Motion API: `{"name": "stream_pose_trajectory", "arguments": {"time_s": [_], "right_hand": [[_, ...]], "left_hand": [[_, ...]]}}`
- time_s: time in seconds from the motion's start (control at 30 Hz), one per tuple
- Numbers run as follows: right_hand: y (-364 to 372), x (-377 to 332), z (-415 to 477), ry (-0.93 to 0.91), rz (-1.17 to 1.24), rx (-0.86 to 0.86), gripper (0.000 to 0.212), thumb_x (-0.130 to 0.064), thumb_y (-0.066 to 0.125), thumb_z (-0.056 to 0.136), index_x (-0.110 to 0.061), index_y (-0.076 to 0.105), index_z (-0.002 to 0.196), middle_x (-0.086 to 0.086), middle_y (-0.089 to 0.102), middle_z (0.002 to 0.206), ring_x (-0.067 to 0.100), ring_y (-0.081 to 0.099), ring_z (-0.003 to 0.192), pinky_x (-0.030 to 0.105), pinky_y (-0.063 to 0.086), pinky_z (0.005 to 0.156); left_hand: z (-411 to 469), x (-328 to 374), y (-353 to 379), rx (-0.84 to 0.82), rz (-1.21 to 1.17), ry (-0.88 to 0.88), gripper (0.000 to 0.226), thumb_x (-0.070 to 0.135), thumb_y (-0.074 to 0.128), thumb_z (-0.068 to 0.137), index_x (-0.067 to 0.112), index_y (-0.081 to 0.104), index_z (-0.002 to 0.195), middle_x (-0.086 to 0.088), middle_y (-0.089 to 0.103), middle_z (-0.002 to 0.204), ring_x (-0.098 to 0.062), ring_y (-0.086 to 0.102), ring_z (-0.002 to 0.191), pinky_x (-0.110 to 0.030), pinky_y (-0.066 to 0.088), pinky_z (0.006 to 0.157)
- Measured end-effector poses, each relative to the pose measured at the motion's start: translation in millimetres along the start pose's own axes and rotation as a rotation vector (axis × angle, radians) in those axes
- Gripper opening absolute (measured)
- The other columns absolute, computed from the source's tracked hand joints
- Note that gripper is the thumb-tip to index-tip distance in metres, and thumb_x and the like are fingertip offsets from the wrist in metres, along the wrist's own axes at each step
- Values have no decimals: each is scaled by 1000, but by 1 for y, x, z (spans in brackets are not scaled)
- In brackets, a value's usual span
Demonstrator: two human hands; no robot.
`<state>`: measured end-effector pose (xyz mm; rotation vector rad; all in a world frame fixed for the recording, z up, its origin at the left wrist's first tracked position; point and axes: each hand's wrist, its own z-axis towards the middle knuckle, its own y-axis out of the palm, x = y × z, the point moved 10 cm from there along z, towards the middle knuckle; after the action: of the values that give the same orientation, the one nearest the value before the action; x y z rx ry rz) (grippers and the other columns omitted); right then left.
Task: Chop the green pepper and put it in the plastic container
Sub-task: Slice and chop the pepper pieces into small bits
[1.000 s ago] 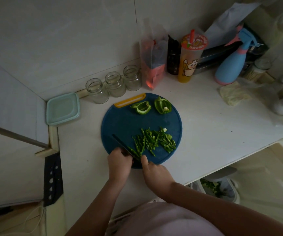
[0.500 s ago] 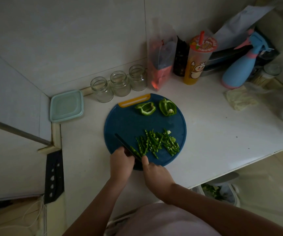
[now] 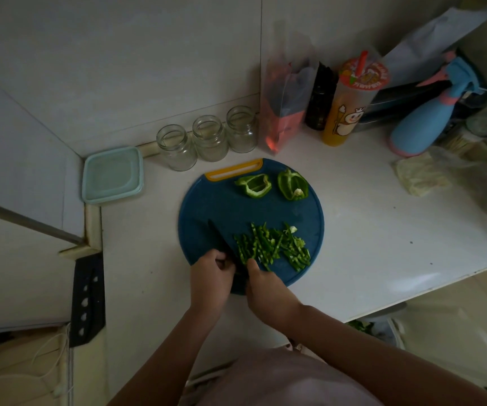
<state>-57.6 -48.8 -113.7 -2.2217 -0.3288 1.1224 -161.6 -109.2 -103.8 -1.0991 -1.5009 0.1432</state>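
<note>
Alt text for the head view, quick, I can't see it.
A left hand and right hand meet at a dark knife on a round blue cutting board, blade beside green pepper strips. Two large pepper pieces lie at its far side; a lidded plastic container sits left of it.

One head-worn wide-angle camera, close above, looks steeply down and slightly forward at the worktop [image 3: 368, 230] corner; the board [image 3: 207, 206] sits mid-frame, walls [image 3: 119, 68] fill the top.

A white counter [image 3: 353, 230] carries a round blue cutting board [image 3: 207, 218] mid-frame, a lidded plastic container [image 3: 113, 174] left, and three glass jars [image 3: 210, 138] above.
</note>
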Motion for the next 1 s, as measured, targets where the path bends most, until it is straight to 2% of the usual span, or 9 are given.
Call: {"name": "stream_pose_trajectory", "arguments": {"time_s": [0.1, 0.3, 0.47, 0.67, 0.8, 0.9, 1.0], "right_hand": [[4, 1, 2, 31, 0, 16, 25, 0, 39, 90, -7, 36, 114, 12, 53, 77, 30, 59, 72, 35, 41, 57], [2, -5, 5, 78, -36, 28, 27, 1, 37, 89, -6, 35, 115, 22, 61, 95, 38, 62, 86, 36, 39, 61], [-4, -9, 12, 73, -13, 14, 24, -2, 40, 90, -4, 36, 114, 21, 60, 96, 38, 60, 87, 36, 39, 62], [-7, -19, 21, 60, 5, 44, 25, -9, 46, 92, -4, 37, 114, 21, 62, 95, 36, 62, 86, 37, 45, 64], [-6, -20, 18, 77, 11, 59, 25, -10, 45, 93, -5, 37, 116, 20, 61, 99, 36, 61, 90, 37, 43, 64], [-5, -17, 12, 102, 0, 53, 25, -6, 41, 92, -6, 36, 116, 20, 61, 102, 36, 60, 94, 37, 44, 67], [-1, -8, 2, 143, 0, 37, 31, -2, 38, 90, -5, 34, 121, 20, 60, 105, 36, 60, 96, 38, 45, 69]], "left_hand": [[1, -1, -1, 4, 2, -4, 7, 9, 66, 81, 6, 67, 87, -8, 71, 76, -20, 66, 68, -34, 55, 67], [3, 2, -6, 10, -12, 3, 7, 7, 64, 83, 5, 68, 89, -8, 70, 79, -18, 65, 68, -32, 54, 67], [3, 8, -9, 30, -7, 3, 8, 7, 63, 83, 8, 66, 90, 3, 61, 70, -13, 58, 64, -25, 47, 63], [4, 6, -9, 4, -11, -9, 7, 10, 65, 81, 10, 63, 88, -4, 68, 76, -20, 64, 68, -33, 55, 67], [6, 10, -10, -18, 5, -7, 12, 11, 67, 79, 16, 57, 76, 3, 62, 65, -18, 63, 64, -34, 55, 64], [6, 9, -12, 7, -10, -39, 21, 11, 68, 75, 23, 53, 66, 3, 63, 63, -19, 64, 63, -37, 56, 64], [6, 6, -10, 13, -18, -51, 19, 10, 69, 72, 21, 54, 69, -3, 66, 69, -23, 66, 66, -41, 56, 66]]}}
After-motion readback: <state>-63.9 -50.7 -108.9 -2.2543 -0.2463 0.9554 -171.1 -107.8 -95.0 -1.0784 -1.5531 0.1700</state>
